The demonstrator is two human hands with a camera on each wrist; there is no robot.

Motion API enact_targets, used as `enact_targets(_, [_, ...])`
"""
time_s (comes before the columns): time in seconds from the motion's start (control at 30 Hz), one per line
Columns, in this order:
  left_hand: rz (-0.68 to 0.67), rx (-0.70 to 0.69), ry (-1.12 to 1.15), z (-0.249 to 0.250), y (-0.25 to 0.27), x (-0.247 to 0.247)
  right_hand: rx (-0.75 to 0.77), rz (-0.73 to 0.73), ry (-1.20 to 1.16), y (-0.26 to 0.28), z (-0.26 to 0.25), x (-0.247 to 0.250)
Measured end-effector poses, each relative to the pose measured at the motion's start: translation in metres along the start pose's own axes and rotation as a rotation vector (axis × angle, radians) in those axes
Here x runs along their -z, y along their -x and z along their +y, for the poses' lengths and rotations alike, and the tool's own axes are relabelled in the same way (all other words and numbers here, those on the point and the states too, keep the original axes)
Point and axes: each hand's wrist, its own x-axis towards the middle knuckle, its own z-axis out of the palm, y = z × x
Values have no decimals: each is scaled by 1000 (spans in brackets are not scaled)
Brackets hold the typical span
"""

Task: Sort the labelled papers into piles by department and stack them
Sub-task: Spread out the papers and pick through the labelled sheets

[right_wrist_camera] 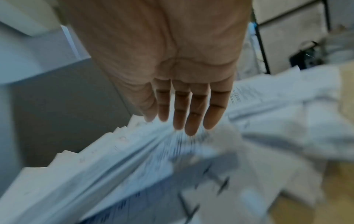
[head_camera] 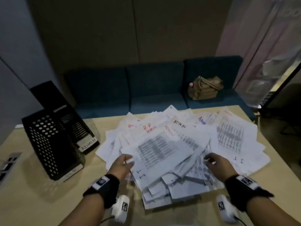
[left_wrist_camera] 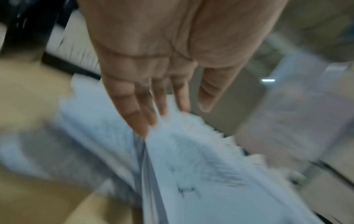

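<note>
A loose heap of white printed papers (head_camera: 179, 144) covers the middle and right of the tan table (head_camera: 32, 201). Handwritten labels such as ADMIN, HR and IT show on several sheets. My left hand (head_camera: 125, 162) reaches onto the heap's near left edge, fingers straight, fingertips (left_wrist_camera: 141, 128) touching the paper (left_wrist_camera: 191, 166). On the heap's near right side lies my right hand (head_camera: 213, 160), its straight fingers (right_wrist_camera: 189, 121) meeting the sheets (right_wrist_camera: 134, 159). Neither hand holds a sheet. Both wrist views are blurred.
Black perforated file trays (head_camera: 48, 144) stand at the table's left; one carries an ADMIN label (head_camera: 88, 143). A blue sofa (head_camera: 146, 88) with a brown bag (head_camera: 204, 88) runs behind the table. A power strip (head_camera: 6, 165) lies at the far left edge.
</note>
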Motion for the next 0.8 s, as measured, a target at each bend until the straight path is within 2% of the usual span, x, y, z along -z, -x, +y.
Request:
enact_targets(0.1, [173, 83, -188, -3, -23, -14, -208, -30, -153, -18, -5, -28])
enact_targets(0.17, [233, 110, -257, -7, -26, -21, -250, -45, -228, -22, -6, -46])
enact_targets(0.23, [227, 96, -353, -21, -23, -24, -284, -26, -303, -23, -2, -57])
enact_targets(0.3, [208, 64, -459, -24, -21, -28, -334, -10, -487, -25, -2, -61])
enact_targets(0.4, [209, 23, -388, -25, -16, -41, -395, -33, -863, -26, -4, -63])
enact_targets(0.43, [201, 11, -356, -23, -11, -46, -401, -27, -904, -27, -7, -63])
enact_targets(0.5, [107, -3, -295, -22, -1, -58, -405, 4, -879, -27, -9, -62])
enact_targets(0.6, [-193, 44, -229, -26, 20, -69, -403, 45, -830, -25, -7, -59])
enact_targets(0.63, [-241, 75, -209, -27, 26, -71, -402, 44, -817, -25, -5, -56])
enact_targets(0.67, [-227, 84, -191, -25, 33, -70, -390, 62, -793, -25, 0, -54])
enact_targets(0.7, [-146, 71, -195, -22, 36, -67, -374, 61, -718, -24, 4, -51])
enact_targets(0.8, [179, -25, -287, -14, 36, -53, -295, 30, -484, -18, 20, -41])
